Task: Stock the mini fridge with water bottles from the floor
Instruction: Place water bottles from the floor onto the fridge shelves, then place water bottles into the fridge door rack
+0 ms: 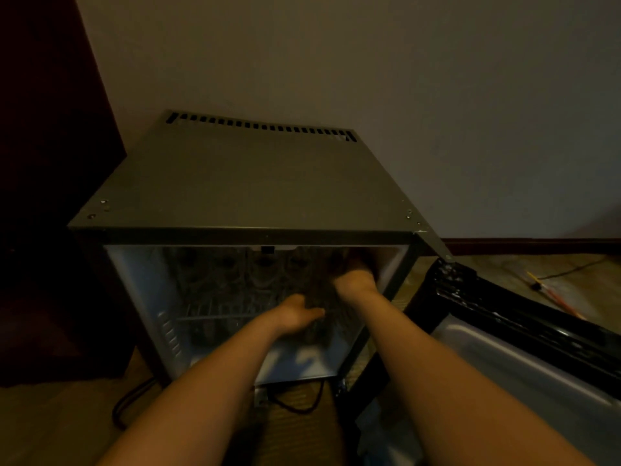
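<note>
**Placing step, upper shelf, right side.** A water bottle (319,295), blurred and dark, sits between both hands just inside the open mini fridge (235,183), at the right end of its wire shelf (215,316). The left hand (297,314) curls against the bottle's near side and appears to grip it. The right hand (356,280) reaches in above and farther back; its fingers vanish into the shadow, so its grasp cannot be told. A row of stocked bottles (262,267) stands along the far part of the shelf, with more dimly visible below at the left.

The next move probably calls for seating the bottle upright in the gap at the right without toppling its neighbours, then letting go.

The door (504,348) hangs open to the right. A power cord (295,405) loops on the floor beneath the cabinet.

Low light and blur hide the bottle's cap, label and exact tilt. No floor supply of bottles can be made out, and both forearms are cut off by the near edge.
</note>
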{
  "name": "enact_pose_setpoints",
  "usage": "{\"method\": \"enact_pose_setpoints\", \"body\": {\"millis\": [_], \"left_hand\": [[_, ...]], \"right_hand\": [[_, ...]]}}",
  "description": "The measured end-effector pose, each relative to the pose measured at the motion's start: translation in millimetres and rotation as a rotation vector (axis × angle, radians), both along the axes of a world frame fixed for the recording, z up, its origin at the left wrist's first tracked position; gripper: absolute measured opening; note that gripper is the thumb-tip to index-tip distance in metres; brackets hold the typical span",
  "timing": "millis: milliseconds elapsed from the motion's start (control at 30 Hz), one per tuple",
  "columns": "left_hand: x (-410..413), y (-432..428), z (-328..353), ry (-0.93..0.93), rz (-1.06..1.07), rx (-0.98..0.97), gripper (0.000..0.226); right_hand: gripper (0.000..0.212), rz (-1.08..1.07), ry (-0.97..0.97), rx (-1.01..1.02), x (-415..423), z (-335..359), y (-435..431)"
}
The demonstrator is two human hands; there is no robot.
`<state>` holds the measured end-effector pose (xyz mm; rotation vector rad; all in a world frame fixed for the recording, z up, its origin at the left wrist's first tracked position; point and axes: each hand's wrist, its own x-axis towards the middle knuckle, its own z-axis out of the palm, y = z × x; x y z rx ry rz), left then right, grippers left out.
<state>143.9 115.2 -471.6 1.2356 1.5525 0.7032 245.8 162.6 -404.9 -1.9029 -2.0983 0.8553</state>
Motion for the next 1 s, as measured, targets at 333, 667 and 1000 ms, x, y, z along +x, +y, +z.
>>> {"method": "enact_pose_setpoints", "body": {"millis": [333, 667, 1000], "left_hand": [[1, -44, 51, 0.214, -0.025, 0.036, 0.033], [29, -110, 87, 0.412, -0.097, 0.041, 0.032], [145, -183, 161, 0.394, -0.245, 0.242, 0.03]], "right_hand": [[0.031, 0.101, 0.158, 0.022, 31, 15, -51], [0.025, 0.217, 0.123, 0.079, 79, 48, -121], [0.025, 0.201, 0.108, 0.146, 199, 114, -207]]}}
